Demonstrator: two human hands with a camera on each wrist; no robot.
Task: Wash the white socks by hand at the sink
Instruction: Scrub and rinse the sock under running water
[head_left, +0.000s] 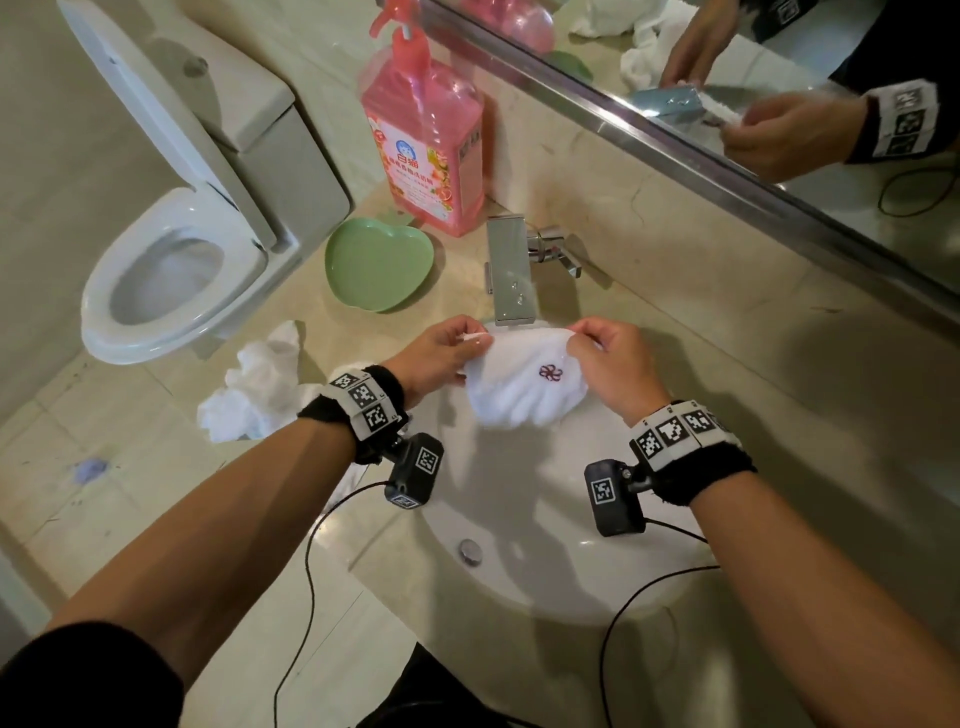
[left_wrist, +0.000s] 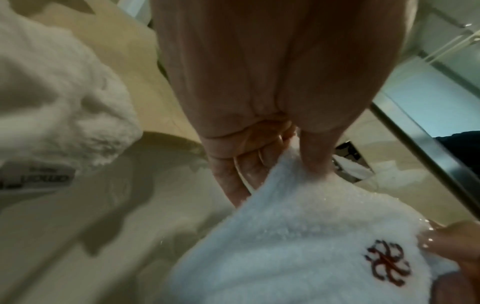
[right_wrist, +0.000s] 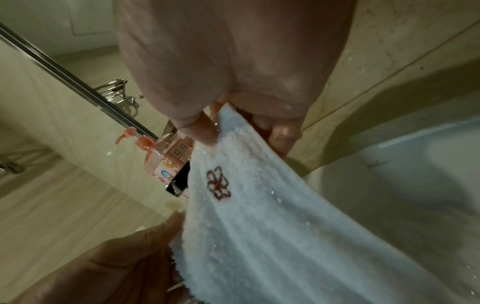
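A white fluffy sock (head_left: 522, 387) with a dark red flower mark hangs spread over the sink basin (head_left: 545, 525), just under the chrome tap (head_left: 511, 275). My left hand (head_left: 447, 353) pinches its left top edge and my right hand (head_left: 605, 358) pinches its right top edge. The left wrist view shows the sock (left_wrist: 298, 246) pinched between thumb and fingers (left_wrist: 249, 164). Seen from the right wrist, the same sock (right_wrist: 259, 216) drops away from my fingertips (right_wrist: 281, 133), with water drops on it. More white socks (head_left: 254, 384) lie crumpled on the counter to the left.
A pink pump bottle of detergent (head_left: 423, 140) stands behind a green heart-shaped dish (head_left: 376, 262) on the counter left of the tap. An open toilet (head_left: 171, 270) stands at far left. A mirror (head_left: 753, 78) runs along the back wall. The drain plug (head_left: 470, 551) sits low in the basin.
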